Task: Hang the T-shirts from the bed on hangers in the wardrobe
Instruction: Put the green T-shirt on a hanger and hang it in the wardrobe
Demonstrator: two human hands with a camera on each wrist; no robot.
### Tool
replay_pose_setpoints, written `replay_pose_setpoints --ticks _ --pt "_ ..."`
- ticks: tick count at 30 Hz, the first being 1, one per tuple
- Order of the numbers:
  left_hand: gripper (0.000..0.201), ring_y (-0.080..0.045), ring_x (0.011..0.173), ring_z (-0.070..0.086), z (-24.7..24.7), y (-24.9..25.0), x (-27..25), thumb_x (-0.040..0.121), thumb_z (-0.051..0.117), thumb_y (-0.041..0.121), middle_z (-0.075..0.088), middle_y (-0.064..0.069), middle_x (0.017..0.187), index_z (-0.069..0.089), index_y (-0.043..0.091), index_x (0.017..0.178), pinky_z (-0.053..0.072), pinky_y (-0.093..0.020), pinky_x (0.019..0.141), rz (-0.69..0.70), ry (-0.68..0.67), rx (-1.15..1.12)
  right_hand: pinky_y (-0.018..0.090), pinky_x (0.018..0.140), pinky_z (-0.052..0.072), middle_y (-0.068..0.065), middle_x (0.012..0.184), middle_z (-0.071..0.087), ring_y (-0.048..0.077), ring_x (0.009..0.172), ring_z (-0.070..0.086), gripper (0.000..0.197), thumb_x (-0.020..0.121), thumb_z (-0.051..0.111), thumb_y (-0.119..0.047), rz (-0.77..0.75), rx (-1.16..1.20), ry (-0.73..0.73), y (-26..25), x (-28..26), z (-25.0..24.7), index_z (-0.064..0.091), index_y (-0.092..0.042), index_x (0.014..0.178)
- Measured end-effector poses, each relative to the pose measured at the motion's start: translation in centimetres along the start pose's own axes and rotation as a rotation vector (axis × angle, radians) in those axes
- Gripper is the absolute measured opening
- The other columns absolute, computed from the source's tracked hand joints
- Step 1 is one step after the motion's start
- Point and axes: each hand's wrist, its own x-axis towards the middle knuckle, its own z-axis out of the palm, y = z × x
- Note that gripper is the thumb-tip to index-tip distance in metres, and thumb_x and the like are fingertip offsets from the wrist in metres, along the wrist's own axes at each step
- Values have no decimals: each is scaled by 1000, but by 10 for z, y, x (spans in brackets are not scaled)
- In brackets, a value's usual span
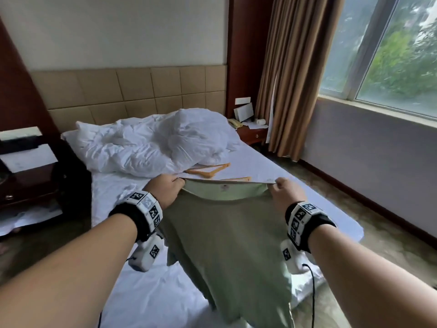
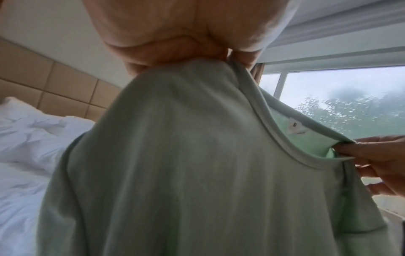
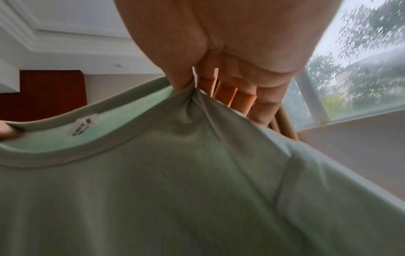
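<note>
Head view: person stands at the foot of the bed [image 1: 146,292], both arms out, holding up a green T-shirt [image 1: 227,237] by its collar above the mattress. Left hand [image 1: 163,189] pinches the left end of the neckline, right hand [image 1: 287,192] pinches the right end, collar stretched open between them, body of the shirt hanging down toward the bed edge. Wooden hangers [image 1: 208,170] lie on the sheet just beyond the collar, near the crumpled duvet [image 1: 151,140]. Step looks like: shirt picked up and opened, hanger not yet in. Next move probably calls for freeing one hand to fetch a hanger from the bed and feed it through the neck; wardrobe not in view. Left wrist view: left hand [image 2: 175,48] fingers curled tight on the shoulder seam and collar rim, T-shirt [image 2: 175,164] draping straight below them; right hand [image 2: 377,161] fingertips clamp the far end of the collar. Right wrist view: right hand [image 3: 230,57] thumb and fingers bunch the T-shirt [image 3: 175,190] at the collar, fabric hanging below the grip, label showing inside the neck.
</note>
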Motion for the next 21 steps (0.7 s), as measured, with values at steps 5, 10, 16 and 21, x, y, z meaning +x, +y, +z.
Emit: replay_pose_setpoints --ticks 5,10,16,21 --pt "40 -27 61 49 27 -47 39 96 60 32 51 -10 60 55 11 63 33 -33 57 -140 -44 3 30 58 32 2 72 55 26 74 53 31 99 49 -23 37 29 -192 4 38 64 49 -14 70" --pt "40 -23 63 53 69 -94 85 98 57 36 59 -16 71 60 7 70 37 -31 61 -240 -128 -49 33 73 38 9 87 59 29 88 57 30 101 44 -33 53 -133 -323 5 87 109 56 -13 83" --pt "35 -37 78 61 112 -126 123 98 52 31 62 -22 78 53 12 69 39 -36 65 -278 -206 -63 34 72 44 7 85 61 28 83 58 36 97 43 -47 35 -342 -390 14 133 131 56 -16 85" --pt "33 -29 70 53 136 -141 134 97 50 32 57 -21 76 47 12 70 36 -35 63 -331 -248 -76 36 71 45 5 85 60 24 77 57 43 93 42 -58 75 -421 -448 27 162 157 56 -19 82"
